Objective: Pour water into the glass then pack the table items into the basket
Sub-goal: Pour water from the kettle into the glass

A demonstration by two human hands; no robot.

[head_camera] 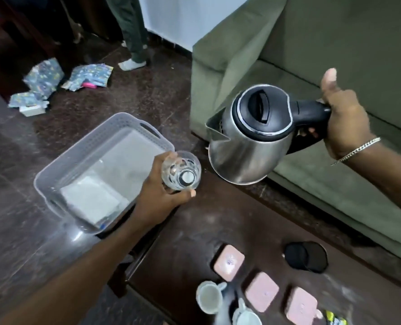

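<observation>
My left hand point(158, 193) grips a clear patterned glass point(181, 171), held upright above the table's far corner. In my right hand point(344, 120) is the black handle of a steel electric kettle point(248, 134), lifted in the air with its spout pointing left toward the glass. No water stream shows between spout and glass. A grey plastic basket point(61, 170) sits on the floor left of the glass, with white folded paper or cloth in it. The dark wooden table point(194, 235) carries three pink square coasters point(228, 259), two grey cups point(208, 296) and the black kettle base point(306, 256).
A green sofa point(312, 43) stands right behind the table. Crumpled wrapping paper point(47, 78) lies on the dark tiled floor at far left. Another person's leg and white sock point(131, 64) are at the back. A yellow-black packet point(335, 319) lies at the table's near edge.
</observation>
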